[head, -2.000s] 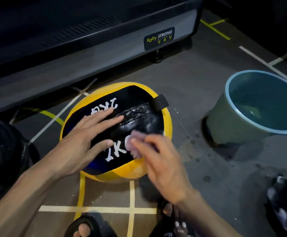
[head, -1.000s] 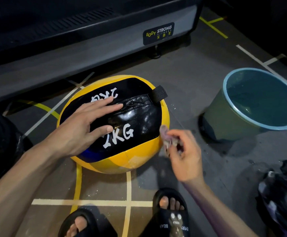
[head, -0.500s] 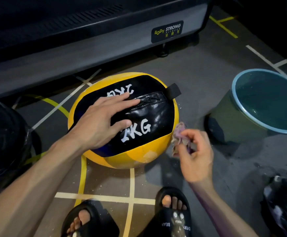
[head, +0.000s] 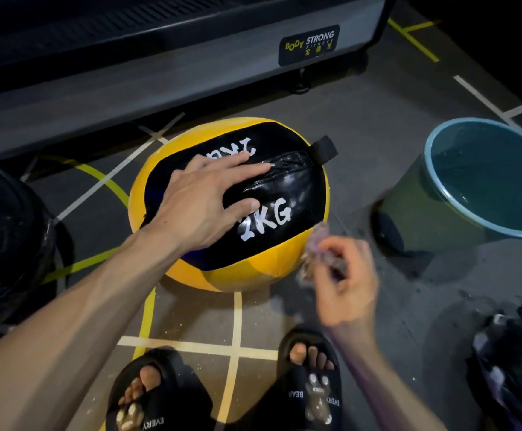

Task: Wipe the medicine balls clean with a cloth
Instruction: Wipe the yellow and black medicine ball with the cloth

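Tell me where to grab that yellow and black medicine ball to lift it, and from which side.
Take the medicine ball by the black strap loop sticking out at its upper right edge, coming from the bucket side. The rest is smooth and round, offering no other handle; the left hand lies flat on top.

The ball's (head: 279, 194) black panel is looking glossy and creased like leather; the bucket (head: 415, 219) is showing smooth plastic.

Ball (head: 253, 269) sat on floor, yellow with black panel up, white "1KG" print, tab at its 1 o'clock. Crumpled pinkish cloth (head: 314, 247) touched ball's 4 o'clock edge.
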Tool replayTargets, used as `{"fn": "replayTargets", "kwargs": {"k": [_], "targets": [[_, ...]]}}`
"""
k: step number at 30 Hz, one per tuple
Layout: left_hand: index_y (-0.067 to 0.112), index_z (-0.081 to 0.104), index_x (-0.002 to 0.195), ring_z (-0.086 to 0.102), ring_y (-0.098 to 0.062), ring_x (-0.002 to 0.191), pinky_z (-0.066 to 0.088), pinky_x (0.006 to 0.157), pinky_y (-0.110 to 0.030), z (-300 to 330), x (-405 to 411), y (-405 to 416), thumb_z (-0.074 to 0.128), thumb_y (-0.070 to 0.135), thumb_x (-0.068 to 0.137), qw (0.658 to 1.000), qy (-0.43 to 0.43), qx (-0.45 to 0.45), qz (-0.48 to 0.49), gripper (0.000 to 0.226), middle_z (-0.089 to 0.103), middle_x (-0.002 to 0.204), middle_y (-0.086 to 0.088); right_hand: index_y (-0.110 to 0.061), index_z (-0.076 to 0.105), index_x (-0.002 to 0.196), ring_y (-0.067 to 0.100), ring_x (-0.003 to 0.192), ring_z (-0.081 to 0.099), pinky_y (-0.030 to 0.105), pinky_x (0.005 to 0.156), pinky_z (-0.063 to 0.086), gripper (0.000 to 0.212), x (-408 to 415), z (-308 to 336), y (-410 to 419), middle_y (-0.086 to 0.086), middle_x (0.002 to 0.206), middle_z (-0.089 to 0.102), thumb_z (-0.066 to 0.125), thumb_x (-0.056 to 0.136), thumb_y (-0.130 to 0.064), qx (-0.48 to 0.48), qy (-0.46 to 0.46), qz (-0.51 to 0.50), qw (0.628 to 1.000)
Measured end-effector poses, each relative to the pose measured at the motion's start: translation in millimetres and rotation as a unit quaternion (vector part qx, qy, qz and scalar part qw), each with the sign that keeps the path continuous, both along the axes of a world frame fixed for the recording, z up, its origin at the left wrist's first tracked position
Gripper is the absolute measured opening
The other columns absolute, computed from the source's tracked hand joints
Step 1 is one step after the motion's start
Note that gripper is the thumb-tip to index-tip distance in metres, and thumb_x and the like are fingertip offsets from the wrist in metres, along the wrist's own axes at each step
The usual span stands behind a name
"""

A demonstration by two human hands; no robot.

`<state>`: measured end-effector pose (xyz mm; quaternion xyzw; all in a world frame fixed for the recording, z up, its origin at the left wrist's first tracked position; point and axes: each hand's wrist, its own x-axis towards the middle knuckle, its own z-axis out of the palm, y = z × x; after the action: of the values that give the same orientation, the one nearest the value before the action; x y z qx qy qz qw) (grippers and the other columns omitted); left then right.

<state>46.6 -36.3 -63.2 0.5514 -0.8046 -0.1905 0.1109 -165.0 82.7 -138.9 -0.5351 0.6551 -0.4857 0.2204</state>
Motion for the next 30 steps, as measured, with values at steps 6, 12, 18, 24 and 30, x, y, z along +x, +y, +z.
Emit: {"fn": "replayTargets", "kwargs": {"k": [6,12,18,24,30], "targets": [[0.06,0.04,0.146,0.033,-0.019,0.136,0.029,0.099,-0.041,1,-16,-6,0.061,0.055,0.096,1.0,-0.012,-0.009,0.015,0.055,0.033,0.161,0.025,-0.012,0.066,0.093,0.003,0.094,0.058,0.011,0.081,0.046,0.022,35,-11,0,0.0,0.101,0.052,0.065,0.089,0.01,0.014,-0.031,0.03,0.999],[0.059,0.037,0.149,0.035,-0.023,0.135,0.033,0.1,-0.045,1,-25,-1,0.058,0.059,0.096,0.998,-0.041,-0.019,0.035,0.056,0.032,0.162,0.022,-0.016,0.063,0.094,0.006,0.094,0.061,0.016,0.073,0.052,0.018,58,0,29,-0.002,0.107,0.055,0.062,0.092,0.002,0.035,-0.053,0.145,0.987],[0.048,0.042,0.151,0.034,-0.019,0.144,0.032,0.116,-0.05,12,1,1,0.059,0.055,0.097,0.999,0.022,-0.027,0.01,0.057,0.037,0.161,0.015,-0.026,0.065,0.091,0.004,0.088,0.059,0.027,0.076,0.05,0.034,4,11,-11,0.003,0.097,0.056,0.069,0.086,0.007,0.0,-0.041,-0.051,0.998],[0.047,0.047,0.148,0.041,-0.024,0.145,0.033,0.118,-0.052,-2,58,-1,0.031,0.083,0.087,0.997,-0.032,0.003,0.068,0.072,0.041,0.16,0.009,-0.017,0.069,0.103,0.002,0.098,0.057,0.015,0.077,0.05,0.028,50,4,4,0.001,0.106,0.053,0.064,0.091,0.008,0.009,-0.018,0.026,0.999],[0.049,0.051,0.144,0.049,-0.021,0.14,0.042,0.11,-0.05,-4,56,3,0.035,0.08,0.09,0.994,-0.038,-0.011,0.098,0.064,0.048,0.154,0.014,-0.015,0.073,0.106,0.016,0.101,0.06,0.023,0.081,0.054,0.032,76,-10,18,-0.005,0.108,0.06,0.07,0.086,0.01,-0.027,0.017,0.18,0.983]]}}
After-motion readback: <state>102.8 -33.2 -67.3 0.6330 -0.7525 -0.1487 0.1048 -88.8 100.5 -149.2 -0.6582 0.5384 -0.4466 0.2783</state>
